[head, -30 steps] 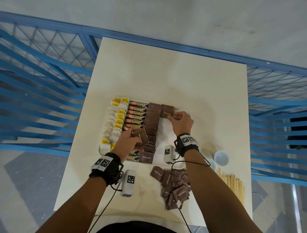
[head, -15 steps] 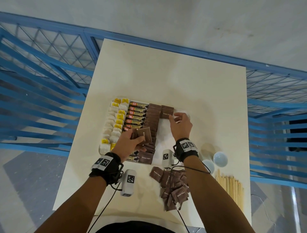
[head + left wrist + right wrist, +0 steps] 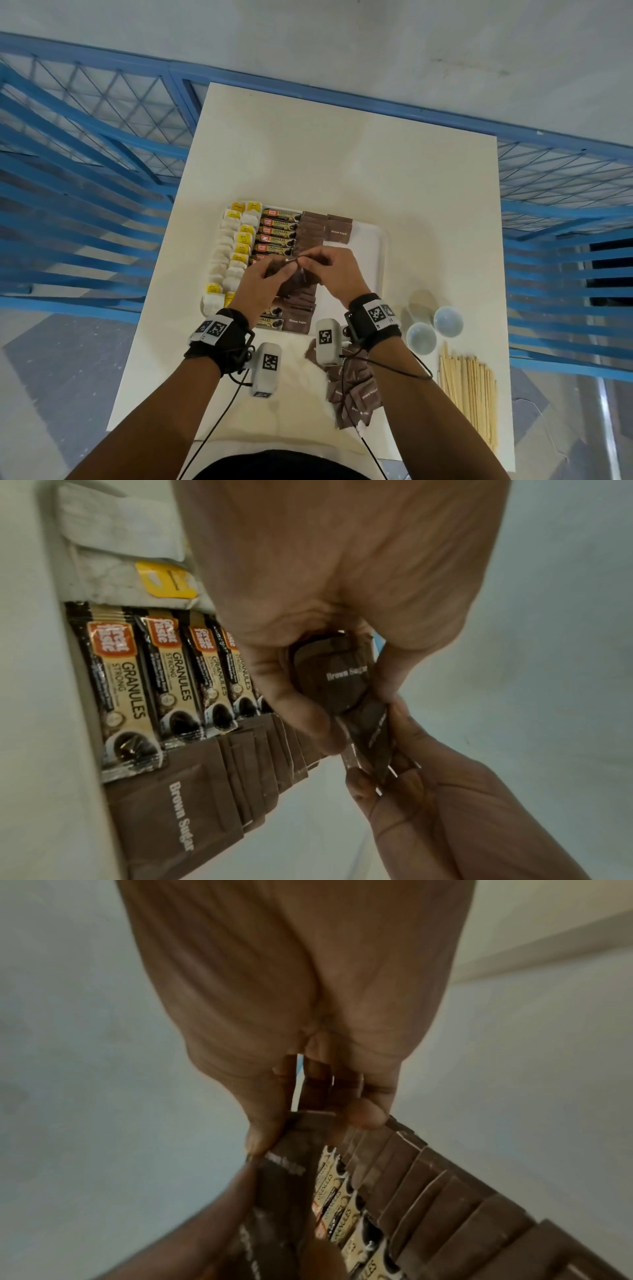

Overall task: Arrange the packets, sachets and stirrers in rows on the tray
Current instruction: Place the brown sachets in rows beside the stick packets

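A white tray (image 3: 373,236) holds rows of tea bags (image 3: 236,246), coffee granule sachets (image 3: 277,233) and brown sugar packets (image 3: 310,233). A second brown sugar row (image 3: 339,228) starts at the tray's far end. Both hands meet above the tray's middle. My left hand (image 3: 282,272) grips a small stack of brown sugar packets (image 3: 339,674). My right hand (image 3: 303,263) pinches one packet (image 3: 291,1164) at the end of that stack, between thumb and fingers. The hands hide the rows beneath them.
A loose pile of brown sugar packets (image 3: 356,394) lies on the table near me, partly under my right forearm. Wooden stirrers (image 3: 469,390) lie at the right front. Two pale round cups (image 3: 421,337) stand beside the tray. Blue railings flank the table.
My right hand has left the far second row of brown sugar packets and come back to my left hand, where it now pinches a packet from the held stack.
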`<control>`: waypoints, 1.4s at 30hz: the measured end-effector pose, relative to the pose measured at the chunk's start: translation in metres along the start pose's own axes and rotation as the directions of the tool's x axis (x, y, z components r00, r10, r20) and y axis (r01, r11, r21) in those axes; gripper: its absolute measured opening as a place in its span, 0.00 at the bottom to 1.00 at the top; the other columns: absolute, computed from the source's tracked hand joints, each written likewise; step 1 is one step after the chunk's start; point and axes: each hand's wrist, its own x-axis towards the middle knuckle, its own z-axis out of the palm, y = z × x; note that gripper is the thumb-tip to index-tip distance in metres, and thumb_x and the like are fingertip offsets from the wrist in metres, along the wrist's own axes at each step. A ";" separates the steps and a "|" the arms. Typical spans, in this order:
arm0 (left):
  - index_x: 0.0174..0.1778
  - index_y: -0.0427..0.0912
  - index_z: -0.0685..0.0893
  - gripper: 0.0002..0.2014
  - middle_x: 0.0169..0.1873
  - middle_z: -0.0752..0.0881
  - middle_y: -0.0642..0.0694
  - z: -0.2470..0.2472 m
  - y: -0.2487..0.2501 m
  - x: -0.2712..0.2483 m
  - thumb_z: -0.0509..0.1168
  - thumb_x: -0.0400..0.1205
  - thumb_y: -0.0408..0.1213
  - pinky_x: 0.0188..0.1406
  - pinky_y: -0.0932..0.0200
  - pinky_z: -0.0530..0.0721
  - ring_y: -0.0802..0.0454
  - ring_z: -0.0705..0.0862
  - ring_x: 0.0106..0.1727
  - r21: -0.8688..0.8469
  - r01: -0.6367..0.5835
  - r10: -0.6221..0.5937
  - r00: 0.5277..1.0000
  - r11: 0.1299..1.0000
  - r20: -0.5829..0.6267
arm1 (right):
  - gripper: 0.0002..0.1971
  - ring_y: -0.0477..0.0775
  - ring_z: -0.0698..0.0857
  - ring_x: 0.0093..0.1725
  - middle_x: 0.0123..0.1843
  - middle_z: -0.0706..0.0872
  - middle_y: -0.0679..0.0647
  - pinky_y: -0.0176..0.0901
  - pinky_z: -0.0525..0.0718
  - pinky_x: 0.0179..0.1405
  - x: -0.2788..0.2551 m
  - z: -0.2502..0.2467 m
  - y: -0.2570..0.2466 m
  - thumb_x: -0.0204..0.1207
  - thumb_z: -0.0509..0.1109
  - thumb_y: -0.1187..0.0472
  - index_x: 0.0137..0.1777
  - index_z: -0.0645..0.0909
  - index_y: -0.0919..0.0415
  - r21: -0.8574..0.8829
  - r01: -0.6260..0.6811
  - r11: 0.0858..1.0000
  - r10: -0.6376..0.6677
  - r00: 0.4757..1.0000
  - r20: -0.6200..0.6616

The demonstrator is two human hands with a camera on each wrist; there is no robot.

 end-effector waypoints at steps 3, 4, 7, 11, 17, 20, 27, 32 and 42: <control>0.50 0.42 0.86 0.02 0.46 0.89 0.41 0.001 -0.003 0.003 0.72 0.86 0.37 0.29 0.54 0.89 0.48 0.90 0.44 0.067 -0.089 0.094 0.993 0.994 -0.078 | 0.08 0.46 0.89 0.44 0.44 0.92 0.50 0.46 0.90 0.45 -0.003 0.003 -0.002 0.85 0.70 0.58 0.54 0.91 0.57 0.084 -0.076 0.994 0.080 0.996 -0.044; 0.48 0.44 0.86 0.02 0.44 0.89 0.42 0.001 -0.004 0.003 0.72 0.86 0.36 0.29 0.55 0.89 0.48 0.89 0.44 0.066 -0.103 0.109 0.989 0.992 -0.097 | 0.10 0.53 0.90 0.46 0.44 0.92 0.53 0.54 0.91 0.47 -0.004 0.005 -0.002 0.86 0.68 0.58 0.54 0.91 0.58 0.121 -0.105 0.987 0.113 0.992 -0.064; 0.43 0.50 0.87 0.06 0.44 0.89 0.41 0.001 -0.008 0.004 0.73 0.85 0.38 0.39 0.42 0.93 0.38 0.89 0.50 0.045 -0.115 0.120 0.982 0.992 -0.144 | 0.09 0.57 0.92 0.46 0.45 0.93 0.53 0.55 0.91 0.46 -0.011 0.007 -0.004 0.84 0.71 0.50 0.50 0.89 0.53 0.164 -0.139 0.977 0.150 0.987 -0.054; 0.49 0.49 0.87 0.02 0.51 0.90 0.37 0.001 -0.008 -0.001 0.74 0.84 0.39 0.46 0.31 0.93 0.34 0.90 0.56 0.020 -0.112 0.113 0.986 0.994 -0.122 | 0.03 0.43 0.88 0.37 0.40 0.90 0.45 0.44 0.90 0.43 -0.016 0.003 -0.001 0.78 0.78 0.56 0.46 0.87 0.51 -0.035 -0.046 0.998 0.046 0.999 -0.019; 0.60 0.44 0.88 0.10 0.48 0.93 0.40 0.005 0.002 -0.006 0.75 0.84 0.38 0.36 0.46 0.92 0.39 0.93 0.46 0.056 -0.065 0.066 0.997 0.996 -0.027 | 0.04 0.40 0.84 0.31 0.39 0.91 0.53 0.32 0.83 0.33 -0.016 -0.006 -0.003 0.80 0.76 0.61 0.51 0.91 0.59 -0.018 -0.030 0.999 0.030 1.000 0.001; 0.53 0.42 0.88 0.06 0.42 0.93 0.38 0.007 0.005 -0.007 0.75 0.83 0.38 0.35 0.44 0.93 0.38 0.92 0.42 0.082 -0.107 0.110 0.993 0.991 -0.039 | 0.03 0.46 0.84 0.29 0.37 0.91 0.62 0.38 0.86 0.33 -0.018 -0.008 -0.003 0.80 0.76 0.64 0.49 0.91 0.62 0.091 -0.063 0.994 0.067 0.997 -0.043; 0.52 0.33 0.83 0.08 0.39 0.93 0.45 0.014 0.006 -0.008 0.72 0.86 0.35 0.38 0.42 0.94 0.44 0.94 0.42 -0.020 -0.086 0.084 0.992 0.996 -0.090 | 0.07 0.49 0.88 0.38 0.41 0.92 0.53 0.48 0.90 0.43 -0.016 0.006 0.004 0.80 0.77 0.55 0.47 0.89 0.58 0.163 -0.126 0.979 0.141 0.986 -0.086; 0.50 0.37 0.87 0.08 0.45 0.92 0.40 0.011 0.004 -0.007 0.70 0.87 0.39 0.39 0.41 0.94 0.42 0.92 0.48 -0.026 -0.074 0.071 0.992 0.997 -0.107 | 0.07 0.48 0.85 0.34 0.36 0.89 0.51 0.47 0.88 0.39 -0.013 0.002 0.005 0.82 0.74 0.59 0.43 0.89 0.57 0.134 -0.066 0.989 0.083 0.989 -0.119; 0.52 0.40 0.88 0.06 0.42 0.92 0.43 0.008 0.001 -0.002 0.71 0.87 0.40 0.38 0.41 0.94 0.47 0.93 0.43 0.040 -0.095 0.099 0.988 0.995 -0.116 | 0.05 0.47 0.86 0.31 0.36 0.91 0.52 0.41 0.88 0.37 -0.013 0.001 0.006 0.76 0.80 0.57 0.46 0.89 0.56 0.058 -0.083 0.995 0.086 0.995 -0.051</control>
